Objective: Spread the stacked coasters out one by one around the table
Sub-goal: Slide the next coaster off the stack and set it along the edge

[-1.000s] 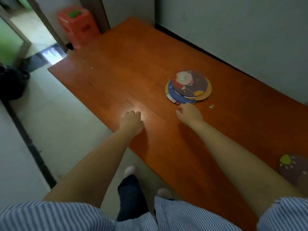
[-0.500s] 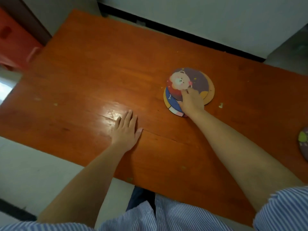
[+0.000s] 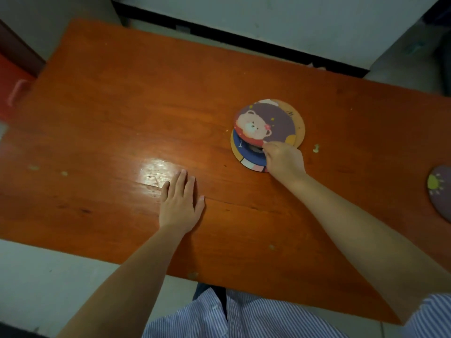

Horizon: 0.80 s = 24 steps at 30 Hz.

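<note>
**Top coaster pinched at the near edge**

The right hand (image 3: 284, 161) reaches out over the orange wooden table (image 3: 122, 106) to the stack of coasters (image 3: 256, 152), which sits right of the table's middle, toward the far side. Its fingertips (image 3: 267, 146) are closed in a pinch on the near rim of the bear coaster (image 3: 264, 124), the top one, and that edge is tilted up off the blue coaster (image 3: 246, 150) beneath it. A tan coaster (image 3: 299, 125) pokes out on the far right of the pile.

The left hand (image 3: 180, 203) lies flat on the table, palm down, fingers stretched out and close together, holding nothing, beside a bright patch of glare and well apart from the stack.

Over at the right edge, a purple coaster with a yellow sun (image 3: 441, 191) lies alone, partly cut off from sight. A small pale crumb (image 3: 316, 148) rests just right of the stack.
</note>
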Tool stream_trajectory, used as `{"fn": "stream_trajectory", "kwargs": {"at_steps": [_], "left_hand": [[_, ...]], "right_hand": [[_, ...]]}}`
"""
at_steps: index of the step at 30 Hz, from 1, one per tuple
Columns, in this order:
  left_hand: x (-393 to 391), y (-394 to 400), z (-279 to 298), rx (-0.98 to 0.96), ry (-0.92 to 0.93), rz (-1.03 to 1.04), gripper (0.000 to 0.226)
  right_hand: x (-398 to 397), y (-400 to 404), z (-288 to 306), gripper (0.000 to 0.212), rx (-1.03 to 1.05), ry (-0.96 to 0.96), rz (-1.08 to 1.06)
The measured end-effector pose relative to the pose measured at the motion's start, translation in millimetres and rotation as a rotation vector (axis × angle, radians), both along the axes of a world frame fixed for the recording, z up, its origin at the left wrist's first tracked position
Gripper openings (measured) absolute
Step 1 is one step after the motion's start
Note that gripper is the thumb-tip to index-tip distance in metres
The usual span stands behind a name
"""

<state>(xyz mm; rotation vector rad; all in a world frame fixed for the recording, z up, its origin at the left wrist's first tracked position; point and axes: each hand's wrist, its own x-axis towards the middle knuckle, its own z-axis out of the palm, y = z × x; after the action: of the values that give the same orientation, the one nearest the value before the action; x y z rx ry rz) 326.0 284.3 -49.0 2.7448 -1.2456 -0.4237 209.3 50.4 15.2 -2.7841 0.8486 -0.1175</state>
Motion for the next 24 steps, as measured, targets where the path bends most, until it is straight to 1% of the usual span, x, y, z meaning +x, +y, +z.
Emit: {"fn": "stream_trajectory", "kwargs": {"at_steps": [3, 4, 5, 8, 9, 10, 12, 16, 19, 24], "left_hand": [[1, -1, 4, -0.022, 0.017, -0.002, 0.056], [0, -1, 8, -0.050, 0.026, -0.003, 0.054], [-2, -1, 12, -0.101, 0.044, 0.007, 0.051], [-19, -1, 24, -0.342, 0.144, 0.101, 0.046], [-29, -3, 29, -0.376, 0.200, 0.120, 0.047], [-40, -8, 33, -0.367, 0.266, 0.119, 0.047], [-63, -23, 40, -0.260, 0.384, 0.105, 0.048], [-107, -65, 52, -0.055, 0.554, 0.200, 0.056], [-145, -81, 60, 0.018, 0.572, 0.258, 0.060], [-195, -87, 53, 0.002, 0.590, 0.291, 0.056]], "right_hand": [[-31, 20, 6, 0.008, -0.006, -0.128, 0.102], [-42, 28, 8, 0.009, 0.001, -0.163, 0.140], [-53, 35, 8, 0.011, 0.018, -0.165, 0.178], [-91, 54, 8, 0.017, 0.034, -0.117, 0.272], [-104, 59, 8, 0.019, 0.029, -0.114, 0.288], [-117, 63, 8, 0.020, 0.027, -0.112, 0.292], [-144, 71, 6, 0.025, 0.013, -0.093, 0.282], [-198, 84, 3, 0.029, -0.023, -0.021, 0.270], [-235, 81, -1, 0.028, -0.065, 0.016, 0.249], [-284, 72, -13, 0.026, -0.026, 0.028, 0.271]]}}
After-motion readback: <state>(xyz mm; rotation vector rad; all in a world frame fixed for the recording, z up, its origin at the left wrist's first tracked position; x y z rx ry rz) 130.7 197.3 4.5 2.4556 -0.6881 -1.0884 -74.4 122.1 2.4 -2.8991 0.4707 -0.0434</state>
